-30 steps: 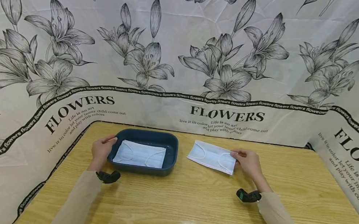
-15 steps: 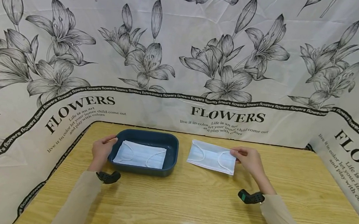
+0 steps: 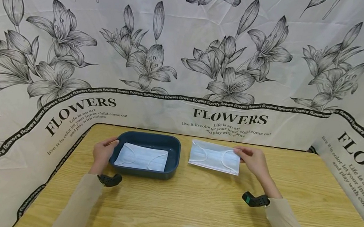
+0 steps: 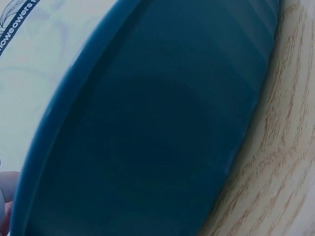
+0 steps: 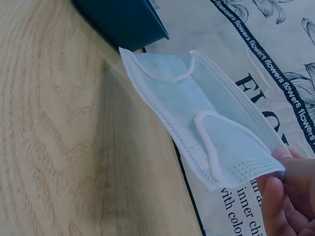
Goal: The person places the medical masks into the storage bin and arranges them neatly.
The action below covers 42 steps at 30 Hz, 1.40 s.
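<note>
A dark blue rectangular bin stands at the back left of the table, with light blue face masks lying in it. My left hand grips the bin's left rim; the left wrist view is mostly the bin's outer wall. To the right of the bin, my right hand pinches another face mask by its right end, thumb on top. In the right wrist view this mask hangs in the air over the table, its white ear loops facing up and its shadow below.
The wooden table stretches out in front of both hands. A white cloth printed with flowers and lettering hangs right behind and along both sides. Black wrist cameras are strapped to both wrists.
The mask in my right hand has risen slightly and levelled out, its left end tipping up. The right forearm has shifted a little to the right. My left hand and the bin stay put.
</note>
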{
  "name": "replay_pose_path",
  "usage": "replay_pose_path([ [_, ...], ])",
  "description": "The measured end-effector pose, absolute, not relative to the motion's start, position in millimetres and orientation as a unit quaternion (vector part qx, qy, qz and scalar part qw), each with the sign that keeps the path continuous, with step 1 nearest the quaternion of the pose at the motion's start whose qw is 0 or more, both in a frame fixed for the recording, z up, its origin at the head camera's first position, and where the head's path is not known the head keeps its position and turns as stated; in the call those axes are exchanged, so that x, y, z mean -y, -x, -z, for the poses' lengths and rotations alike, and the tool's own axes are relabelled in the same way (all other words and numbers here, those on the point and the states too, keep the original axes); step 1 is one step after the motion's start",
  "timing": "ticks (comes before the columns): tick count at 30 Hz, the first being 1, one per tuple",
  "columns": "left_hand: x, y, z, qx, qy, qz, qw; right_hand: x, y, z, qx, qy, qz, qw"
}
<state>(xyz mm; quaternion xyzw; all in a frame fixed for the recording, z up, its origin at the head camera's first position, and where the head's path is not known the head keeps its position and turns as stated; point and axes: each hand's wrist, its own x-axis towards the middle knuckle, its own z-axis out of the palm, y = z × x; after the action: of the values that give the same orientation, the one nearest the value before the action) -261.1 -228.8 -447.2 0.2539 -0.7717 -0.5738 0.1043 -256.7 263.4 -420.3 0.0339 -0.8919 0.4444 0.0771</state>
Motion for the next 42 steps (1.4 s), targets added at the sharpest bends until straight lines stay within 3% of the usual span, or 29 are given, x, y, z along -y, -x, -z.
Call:
replay_pose_path([
  [17,231.2,260.9,443.8,0.779,-0.256,0.562,0.108,-251.1,252.7,387.3,0.891,-0.067,-0.434,0.119],
  [42,228.1,259.7,446.5,0.775,-0.256,0.568,0.109,-183.0,254.5,376.2,0.837,-0.098,-0.529,0.095],
])
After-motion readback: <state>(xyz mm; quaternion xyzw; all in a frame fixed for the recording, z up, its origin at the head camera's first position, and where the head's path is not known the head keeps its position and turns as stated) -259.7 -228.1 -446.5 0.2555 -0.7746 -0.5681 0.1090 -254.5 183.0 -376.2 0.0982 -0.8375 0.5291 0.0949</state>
